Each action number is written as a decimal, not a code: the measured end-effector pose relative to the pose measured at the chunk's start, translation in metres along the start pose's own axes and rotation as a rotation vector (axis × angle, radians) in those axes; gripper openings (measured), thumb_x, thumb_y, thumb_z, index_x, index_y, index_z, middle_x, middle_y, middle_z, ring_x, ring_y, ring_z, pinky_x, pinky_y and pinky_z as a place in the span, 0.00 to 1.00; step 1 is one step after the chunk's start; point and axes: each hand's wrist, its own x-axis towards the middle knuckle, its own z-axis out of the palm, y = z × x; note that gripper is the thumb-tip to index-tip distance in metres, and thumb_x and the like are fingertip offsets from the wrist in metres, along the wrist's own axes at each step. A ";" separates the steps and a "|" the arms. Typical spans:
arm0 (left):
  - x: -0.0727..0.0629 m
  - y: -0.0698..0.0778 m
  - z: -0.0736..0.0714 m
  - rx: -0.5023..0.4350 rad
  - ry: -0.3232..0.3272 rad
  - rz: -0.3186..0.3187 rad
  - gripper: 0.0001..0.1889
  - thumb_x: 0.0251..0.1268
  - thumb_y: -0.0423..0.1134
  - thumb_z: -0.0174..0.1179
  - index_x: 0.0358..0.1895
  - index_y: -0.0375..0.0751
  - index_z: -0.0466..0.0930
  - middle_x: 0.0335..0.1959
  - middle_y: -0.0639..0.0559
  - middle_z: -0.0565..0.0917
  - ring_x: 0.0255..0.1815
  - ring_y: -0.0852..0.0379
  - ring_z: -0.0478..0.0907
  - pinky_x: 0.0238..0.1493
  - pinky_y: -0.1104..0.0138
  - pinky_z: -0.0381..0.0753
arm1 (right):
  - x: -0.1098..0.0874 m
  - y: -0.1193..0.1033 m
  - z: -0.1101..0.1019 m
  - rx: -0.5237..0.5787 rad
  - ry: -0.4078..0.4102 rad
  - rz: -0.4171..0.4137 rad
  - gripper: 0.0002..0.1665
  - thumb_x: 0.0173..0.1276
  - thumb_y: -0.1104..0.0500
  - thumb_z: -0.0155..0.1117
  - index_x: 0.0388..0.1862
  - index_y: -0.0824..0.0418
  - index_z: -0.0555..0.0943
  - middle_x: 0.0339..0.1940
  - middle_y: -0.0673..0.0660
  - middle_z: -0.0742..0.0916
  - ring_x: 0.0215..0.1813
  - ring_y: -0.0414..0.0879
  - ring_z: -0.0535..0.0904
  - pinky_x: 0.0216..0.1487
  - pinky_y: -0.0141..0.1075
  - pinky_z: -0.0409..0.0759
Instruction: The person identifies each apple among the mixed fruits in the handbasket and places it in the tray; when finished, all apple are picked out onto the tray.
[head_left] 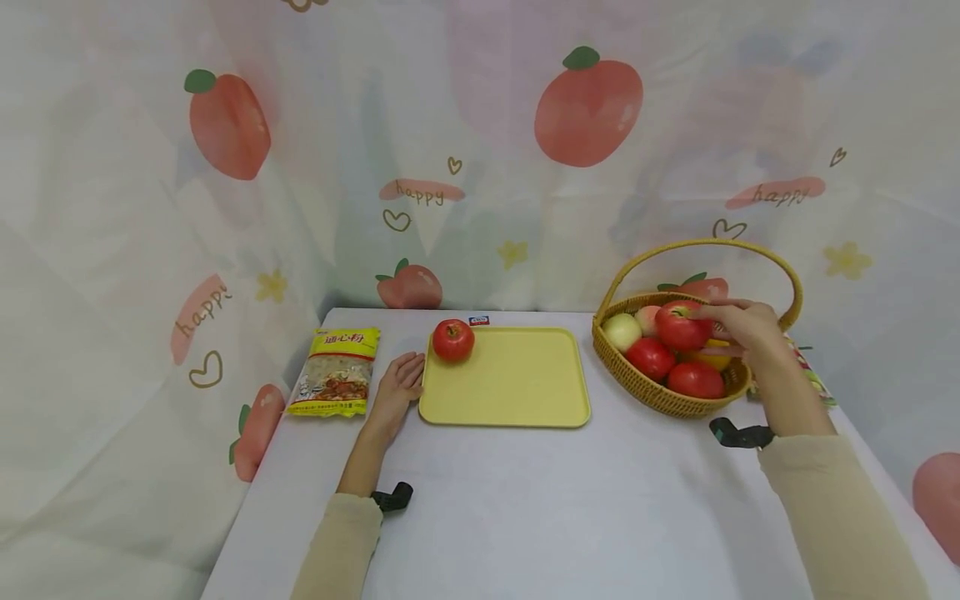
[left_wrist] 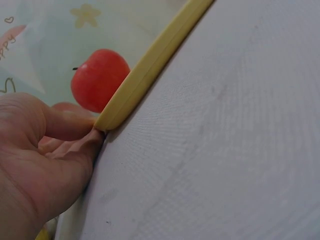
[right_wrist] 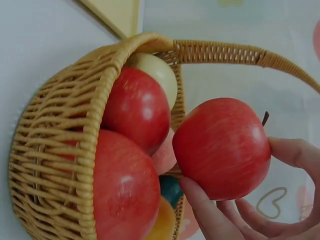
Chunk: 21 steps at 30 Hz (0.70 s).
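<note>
My right hand (head_left: 742, 329) grips a red apple (right_wrist: 222, 148) between thumb and fingertips, over the wicker basket (head_left: 660, 392). In the right wrist view, the apple's dark stem points toward my hand. Other fruit fills the basket: red apples (right_wrist: 137, 110), a pale round fruit (head_left: 622, 332) and a yellow one (right_wrist: 162, 220). On the left, my left hand (head_left: 396, 387) lies at the left edge of a yellow tray (head_left: 517, 383), fingers extended; in the left wrist view its thumb touches the tray's corner. Another red apple (head_left: 453, 340) sits in the tray's back left corner.
A yellow food packet (head_left: 335, 372) lies left of my left hand. Behind the tray is a small blue and red item (head_left: 478, 320). Part of a colourful packet (head_left: 813, 375) shows behind the basket, whose tall handle (head_left: 697, 242) arches above the fruit. Printed curtains enclose the table.
</note>
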 end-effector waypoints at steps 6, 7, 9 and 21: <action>-0.001 0.000 0.002 0.021 0.005 -0.009 0.38 0.70 0.13 0.48 0.81 0.40 0.57 0.80 0.45 0.66 0.81 0.51 0.63 0.79 0.59 0.65 | -0.012 -0.006 0.006 0.056 -0.074 -0.030 0.62 0.69 0.43 0.73 0.87 0.60 0.46 0.62 0.52 0.70 0.58 0.48 0.73 0.54 0.45 0.88; -0.001 0.001 0.002 0.027 0.008 -0.013 0.38 0.70 0.13 0.48 0.81 0.41 0.57 0.80 0.46 0.66 0.81 0.52 0.63 0.79 0.59 0.65 | -0.013 -0.006 0.007 0.078 -0.090 -0.036 0.61 0.69 0.44 0.74 0.87 0.60 0.47 0.62 0.52 0.71 0.59 0.49 0.73 0.54 0.45 0.88; 0.000 0.001 0.002 0.035 0.011 -0.015 0.38 0.70 0.14 0.49 0.81 0.41 0.57 0.80 0.46 0.66 0.81 0.51 0.63 0.79 0.58 0.65 | -0.016 -0.008 0.009 0.118 -0.121 -0.039 0.60 0.68 0.45 0.75 0.87 0.58 0.50 0.60 0.49 0.71 0.57 0.47 0.72 0.54 0.45 0.88; 0.002 -0.001 0.002 0.072 0.015 -0.002 0.38 0.71 0.14 0.48 0.81 0.42 0.56 0.80 0.46 0.66 0.81 0.51 0.62 0.79 0.57 0.65 | -0.036 -0.008 0.025 0.303 -0.262 -0.131 0.45 0.71 0.54 0.73 0.81 0.58 0.64 0.62 0.49 0.71 0.55 0.47 0.76 0.51 0.45 0.90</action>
